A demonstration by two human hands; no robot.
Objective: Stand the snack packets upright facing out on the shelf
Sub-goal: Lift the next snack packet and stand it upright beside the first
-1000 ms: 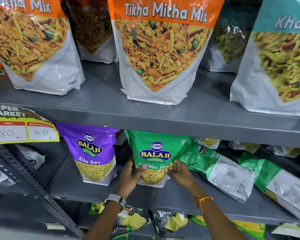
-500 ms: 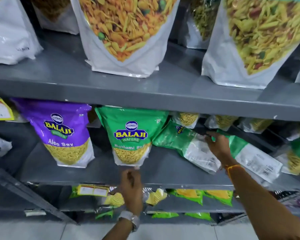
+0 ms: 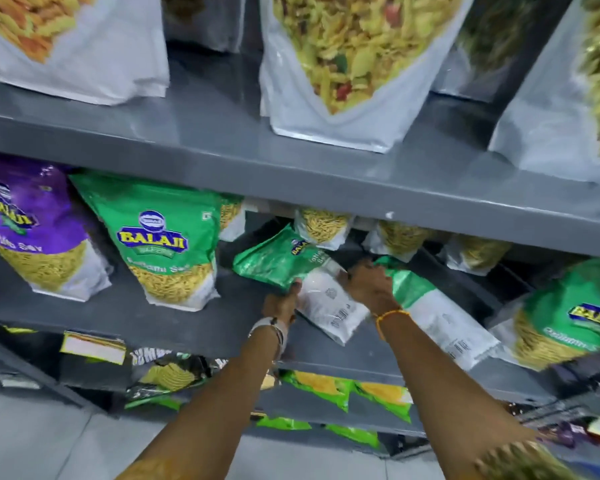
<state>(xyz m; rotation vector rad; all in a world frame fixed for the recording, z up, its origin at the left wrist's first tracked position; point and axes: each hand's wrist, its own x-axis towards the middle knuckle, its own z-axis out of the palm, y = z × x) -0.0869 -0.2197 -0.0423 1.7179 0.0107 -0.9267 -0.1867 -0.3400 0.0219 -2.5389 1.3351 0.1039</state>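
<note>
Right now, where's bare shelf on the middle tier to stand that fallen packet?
Bare strip between the upright green packet and the fallen packet held by the left hand and right hand. Right of the hands it's crowded with another fallen packet.

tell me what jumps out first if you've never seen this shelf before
Both hands meet on the middle shelf: the left hand and right hand grip a green packet lying tilted, back panel showing. Left of it, a green Balaji packet and a purple packet stand upright, fronts out.
</note>
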